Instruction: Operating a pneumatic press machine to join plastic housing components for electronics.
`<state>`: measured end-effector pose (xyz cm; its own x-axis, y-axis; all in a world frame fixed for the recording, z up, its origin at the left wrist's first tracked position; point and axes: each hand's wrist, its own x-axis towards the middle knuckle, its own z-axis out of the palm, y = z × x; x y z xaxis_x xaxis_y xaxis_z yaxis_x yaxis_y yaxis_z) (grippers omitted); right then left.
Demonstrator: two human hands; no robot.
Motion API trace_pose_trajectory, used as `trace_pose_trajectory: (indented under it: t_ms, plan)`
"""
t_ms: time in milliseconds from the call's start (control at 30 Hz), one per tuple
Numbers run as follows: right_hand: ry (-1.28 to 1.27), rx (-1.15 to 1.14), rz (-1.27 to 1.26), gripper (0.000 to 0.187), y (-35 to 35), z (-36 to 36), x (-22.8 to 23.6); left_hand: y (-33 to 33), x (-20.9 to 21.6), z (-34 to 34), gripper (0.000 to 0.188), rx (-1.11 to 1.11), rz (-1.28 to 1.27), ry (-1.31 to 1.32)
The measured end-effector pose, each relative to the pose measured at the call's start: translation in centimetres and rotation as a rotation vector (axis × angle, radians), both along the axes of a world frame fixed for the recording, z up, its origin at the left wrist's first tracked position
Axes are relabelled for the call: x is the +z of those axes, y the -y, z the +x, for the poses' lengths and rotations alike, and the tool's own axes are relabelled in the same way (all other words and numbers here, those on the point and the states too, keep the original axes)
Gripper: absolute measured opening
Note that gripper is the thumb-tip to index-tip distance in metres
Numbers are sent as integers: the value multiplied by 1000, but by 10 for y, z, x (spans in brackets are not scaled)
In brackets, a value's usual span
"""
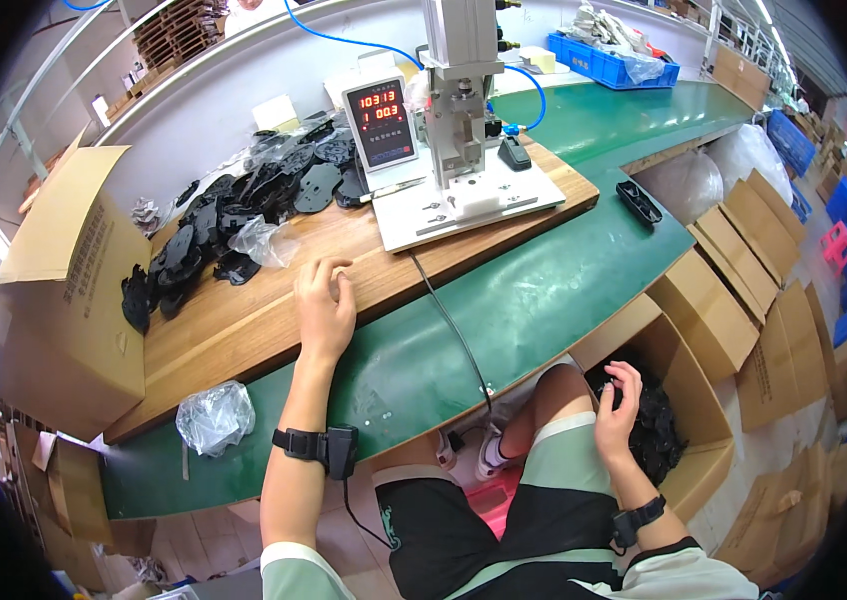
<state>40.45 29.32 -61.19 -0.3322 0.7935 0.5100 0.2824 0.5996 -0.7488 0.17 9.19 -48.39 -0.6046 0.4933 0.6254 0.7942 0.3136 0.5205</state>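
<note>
Black plastic parts (319, 188) lie heaped on the wooden board (254, 320) atop your green worktop (394, 370), cartons (782, 375) crowding the floor (729, 400) to its right. More fill the open carton (699, 408) at your right, partly hidden by your right grip (620, 408), half open and seemingly empty; whether it touches them is unclear. Your left grip (326, 308), loosely curled, holds nothing visible near the board's front edge.

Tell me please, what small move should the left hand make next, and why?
I would probably reach the left hand forward and left to the pile of black parts: the hand looks empty, and the pile lies nearby on the wooden board.
</note>
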Motion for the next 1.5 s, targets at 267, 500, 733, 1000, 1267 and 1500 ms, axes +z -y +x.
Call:
trace_pose_trajectory:
  t_ms: [267, 500, 733, 1000, 1267, 1500]
  plan:
    - [-125, 391, 264, 25, 56, -67, 102, 35, -2, -44, 65, 449, -180, -385]
    - [-57, 616, 315, 30, 60, -135, 130, 35, -7, -45, 68, 356, -311, -6]
    - [54, 595, 287, 30, 28, -183, 117, 32, 2, -29, 22, 461, -274, -62]
    - [228, 580, 288, 36, 34, -186, 114, 28, 0, -37, 22, 351, 37, -387]
    - [216, 554, 256, 32, 30, -183, 113, 25, -4, -30, 35, 445, -232, -104]
    - [193, 566, 212, 32, 30, -185, 110, 71, 43, -43, 25, 487, -923, -284]
